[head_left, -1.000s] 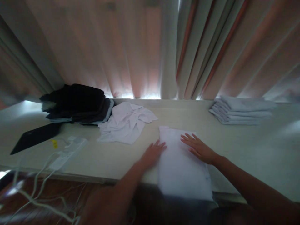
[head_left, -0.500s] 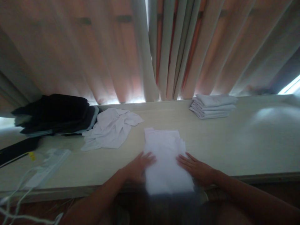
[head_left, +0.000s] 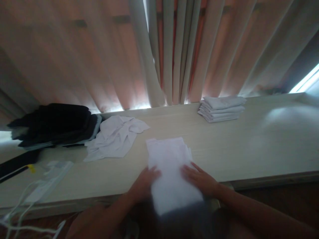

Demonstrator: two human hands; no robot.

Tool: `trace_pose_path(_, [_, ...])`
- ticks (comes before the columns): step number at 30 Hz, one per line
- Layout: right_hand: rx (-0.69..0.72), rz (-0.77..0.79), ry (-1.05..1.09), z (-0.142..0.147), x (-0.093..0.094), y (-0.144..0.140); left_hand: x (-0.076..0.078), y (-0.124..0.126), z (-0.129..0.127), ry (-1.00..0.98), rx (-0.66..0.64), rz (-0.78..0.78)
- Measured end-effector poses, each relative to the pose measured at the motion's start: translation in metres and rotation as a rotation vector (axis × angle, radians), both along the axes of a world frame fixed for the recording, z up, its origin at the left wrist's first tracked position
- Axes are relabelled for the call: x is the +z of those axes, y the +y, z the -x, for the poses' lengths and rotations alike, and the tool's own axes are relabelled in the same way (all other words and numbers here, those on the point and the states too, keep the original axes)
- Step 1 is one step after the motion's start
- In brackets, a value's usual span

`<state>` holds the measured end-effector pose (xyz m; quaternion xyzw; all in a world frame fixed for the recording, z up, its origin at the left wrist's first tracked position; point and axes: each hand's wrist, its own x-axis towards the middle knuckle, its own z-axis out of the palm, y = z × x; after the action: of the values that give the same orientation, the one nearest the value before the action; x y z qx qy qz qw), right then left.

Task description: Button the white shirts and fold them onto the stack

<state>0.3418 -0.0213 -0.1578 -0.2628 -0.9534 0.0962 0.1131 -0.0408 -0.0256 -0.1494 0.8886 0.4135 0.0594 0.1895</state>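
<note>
A white garment [head_left: 169, 179], folded into a long flat rectangle, lies in front of me and reaches over the table's near edge. My left hand [head_left: 147, 179] rests on its left side with the fingertips over the cloth. On the opposite side, my right hand [head_left: 198, 177] lies flat on the fabric, fingers stretched out. Both hands are somewhat blurred. To the left beyond the folded piece is a crumpled white garment [head_left: 116, 137]. A neat stack of folded white garments [head_left: 221, 109] sits at the back right.
Dark folded clothes [head_left: 59, 122] are piled at the back left. Nearer on that side are a black strip-like object [head_left: 17, 164] and a white power strip [head_left: 47, 182] with white cables [head_left: 18, 212]. Curtains [head_left: 112, 59] hang behind the pale table [head_left: 249, 146].
The view has turned slightly, so the scene sits a little differently. Both hands stay on the folded garment, whose near end appears slightly more tilted.
</note>
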Motion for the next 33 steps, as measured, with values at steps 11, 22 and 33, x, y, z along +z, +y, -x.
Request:
trace_pose_path(11, [-0.398,0.653,0.602,0.054,0.071,-0.006,0.027,0.006,0.024,-0.213,0.118,0.075])
trace_pose_path(22, [-0.519,1.003,0.632,0.045,0.059,0.048,0.033,0.054,-0.004,-0.579,0.749,0.297])
trace_pose_path(33, [-0.633,1.156,0.761,0.065,0.042,0.093,0.041,0.095,-0.012,-0.466,0.959,0.525])
